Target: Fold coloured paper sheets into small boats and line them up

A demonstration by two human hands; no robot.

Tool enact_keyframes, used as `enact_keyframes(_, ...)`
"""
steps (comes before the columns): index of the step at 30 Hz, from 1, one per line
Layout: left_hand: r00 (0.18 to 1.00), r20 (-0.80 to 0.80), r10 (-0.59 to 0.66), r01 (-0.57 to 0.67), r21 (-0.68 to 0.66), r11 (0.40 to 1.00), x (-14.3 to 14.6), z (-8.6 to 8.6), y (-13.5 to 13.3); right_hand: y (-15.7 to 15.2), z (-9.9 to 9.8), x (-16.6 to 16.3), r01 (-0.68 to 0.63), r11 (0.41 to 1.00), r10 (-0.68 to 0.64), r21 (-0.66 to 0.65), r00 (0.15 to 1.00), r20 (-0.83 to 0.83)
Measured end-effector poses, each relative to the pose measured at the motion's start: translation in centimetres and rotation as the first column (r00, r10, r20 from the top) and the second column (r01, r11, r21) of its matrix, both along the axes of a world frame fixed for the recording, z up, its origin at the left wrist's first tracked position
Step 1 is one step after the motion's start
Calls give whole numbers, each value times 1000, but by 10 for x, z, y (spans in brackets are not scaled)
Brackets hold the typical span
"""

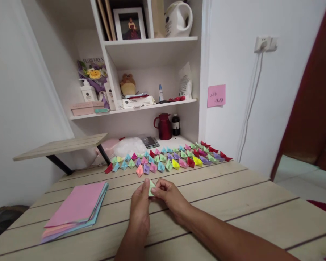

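Observation:
Both my hands meet over the middle of the wooden table (233,203). My left hand (139,206) and my right hand (170,195) pinch a small folded piece of light green paper (151,187) between their fingertips, just above the tabletop. Beyond them, rows of several small folded paper boats (168,159) in many colours lie along the table's far edge. A stack of coloured paper sheets (77,208), pink on top, lies to the left of my left hand.
White wall shelves hold a dark red jug (163,127), a dark bottle (175,124), bottles, a framed photo and a white kettle (178,18). A small raised wooden shelf (62,146) juts out at left. A pink note (216,95) sticks on the right wall.

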State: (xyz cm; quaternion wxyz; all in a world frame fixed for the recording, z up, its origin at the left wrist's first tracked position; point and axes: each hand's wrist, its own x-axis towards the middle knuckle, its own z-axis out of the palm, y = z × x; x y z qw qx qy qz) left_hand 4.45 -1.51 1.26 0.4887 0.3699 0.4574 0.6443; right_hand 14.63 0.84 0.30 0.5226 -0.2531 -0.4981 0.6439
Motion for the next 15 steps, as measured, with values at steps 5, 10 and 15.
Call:
enact_keyframes(5,968,-203,147,-127,111,986,5,0,7,6,-4,9,39,999,-40,24,998,57)
enact_keyframes(10,922,-329,202,-154,167,974,7,6,8,5,-7,11,-46,999,45,26,997,56)
enact_keyframes(15,895,-411,175,-114,169,979,8,10,6,5,0,15,-57,998,54,37,996,68)
